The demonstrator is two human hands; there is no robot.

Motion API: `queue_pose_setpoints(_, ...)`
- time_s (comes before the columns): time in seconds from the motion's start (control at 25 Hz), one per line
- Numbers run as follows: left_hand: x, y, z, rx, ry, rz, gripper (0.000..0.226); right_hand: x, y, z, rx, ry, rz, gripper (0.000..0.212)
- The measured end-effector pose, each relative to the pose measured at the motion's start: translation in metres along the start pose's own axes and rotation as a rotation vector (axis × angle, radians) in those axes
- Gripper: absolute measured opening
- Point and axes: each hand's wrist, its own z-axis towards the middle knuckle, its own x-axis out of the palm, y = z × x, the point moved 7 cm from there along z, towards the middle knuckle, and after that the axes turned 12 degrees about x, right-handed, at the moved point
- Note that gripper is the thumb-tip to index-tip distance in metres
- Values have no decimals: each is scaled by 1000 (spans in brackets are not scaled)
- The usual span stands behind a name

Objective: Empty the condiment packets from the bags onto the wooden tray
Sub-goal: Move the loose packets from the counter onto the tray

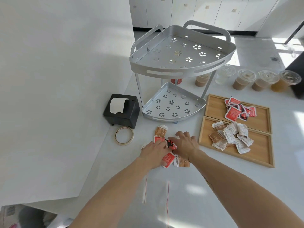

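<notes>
A loose pile of condiment packets (161, 132), red ones and brown ones, lies on the white table in front of me. My left hand (153, 153) rests on its left side, thumb and fingers closed around a red packet (169, 159). My right hand (185, 145) lies flat over the pile's right side with fingers spread, its thumb on a red-and-black packet (171, 144). To the right sit two wooden trays: the far tray (213, 106) holds red packets (232, 112), the near tray (261, 151) holds brown and white packets (230, 136). A flat clear zip bag (156, 192) lies near me.
A two-tier silver corner rack (174, 72) stands behind the pile. A black tissue holder (122, 111) and a tape roll (124, 135) are at the left. Several lidded drink cups (243, 81) line the back right. The table's left edge runs diagonally.
</notes>
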Motion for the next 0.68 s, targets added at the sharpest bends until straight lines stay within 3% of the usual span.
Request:
queue_pose_setpoints(0.28,-4,5,-3,-91,-105,-139,49,-5,-3,1,58,-48,206,44)
queue_pose_setpoints(0.4,3,16,-8,-232,-62,-389,34,-4,-14,2,116,32,323,37)
queue_pose_setpoints(0.48,1,28,-10,-319,-66,-530,39,-7,-26,2,165,68,392,35)
queue_pose_setpoints(0.68,-14,65,-10,-542,-154,-537,42,-15,-54,-2,215,87,356,39)
